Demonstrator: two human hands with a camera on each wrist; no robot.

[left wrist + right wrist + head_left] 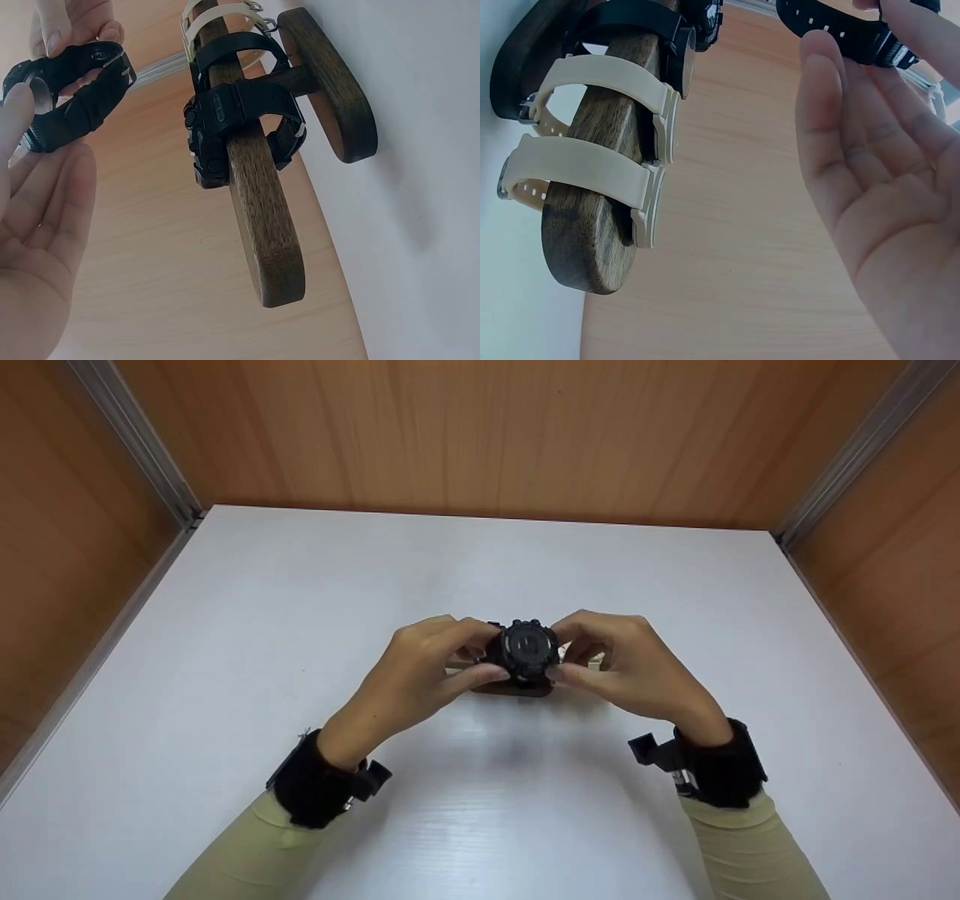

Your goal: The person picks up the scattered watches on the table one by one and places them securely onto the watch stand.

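Two hands share one black watch (pixel 527 651), which is held up between them with its round face turned toward the head camera. Its strap runs left to right, so the long axis lies across the body, from one hand to the other. The strap's left part is pinched by the left hand (pixel 420 675), thumb below and fingertips above (in the left wrist view the strap (pixel 71 101) is seen curving between the fingertips). The right part is pinched in the same way by the right hand (pixel 626 671), whose palm and remaining fingers are held loosely spread in the right wrist view. Neither hand is nearer than the other; the watch sits midway.

Just beyond the hands, and partly hidden behind the watch in the head view, a dark wooden stand (pixel 262 210) is set on the white table (pixel 480 570). Its horizontal bar runs along the same left-to-right line as the held strap. On the bar a second black watch (pixel 232 120) is wrapped at the left hand's side, and two cream watches (pixel 607 142) are wrapped toward the right hand's end.
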